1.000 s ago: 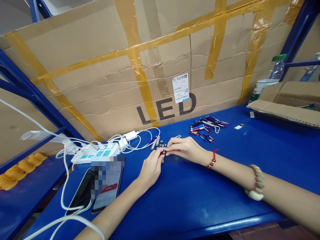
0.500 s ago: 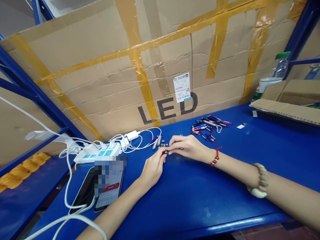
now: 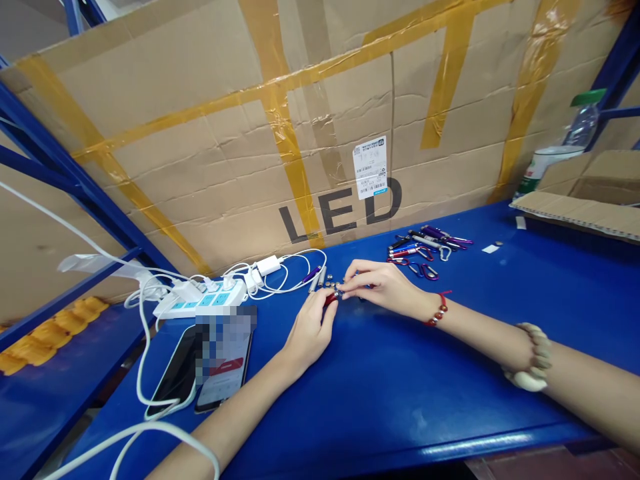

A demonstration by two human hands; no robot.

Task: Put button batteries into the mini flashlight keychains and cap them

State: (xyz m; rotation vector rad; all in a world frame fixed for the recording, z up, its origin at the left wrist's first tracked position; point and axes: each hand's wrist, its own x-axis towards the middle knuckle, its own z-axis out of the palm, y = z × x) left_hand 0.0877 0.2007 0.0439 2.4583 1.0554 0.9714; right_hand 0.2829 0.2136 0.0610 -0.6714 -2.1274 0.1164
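My left hand (image 3: pixel 310 327) is closed around a small red metal flashlight tube (image 3: pixel 331 298), its silver end pointing away from the palm. My right hand (image 3: pixel 377 285) pinches at that end with thumb and forefinger. Whatever lies between those fingertips is too small to make out. Just beyond the hands are several small round button cells (image 3: pixel 330 277) and slim silver tubes (image 3: pixel 321 276). A purple tube (image 3: pixel 311 274) lies to their left. Further right is a pile of keychain flashlights (image 3: pixel 406 251) with carabiner clips (image 3: pixel 445 253).
A white power strip (image 3: pixel 200 301) with tangled cables stands at left, near two phones (image 3: pixel 173 373) (image 3: pixel 227 367). A large taped cardboard box (image 3: pixel 225 167) walls off the back. At right are an open carton (image 3: pixel 575 210) and a green-capped bottle (image 3: pixel 583 127).
My left hand has raised the red tube slightly, and its silver end shows between the hands. My right fingertips stay at that end. The view has shifted a little.
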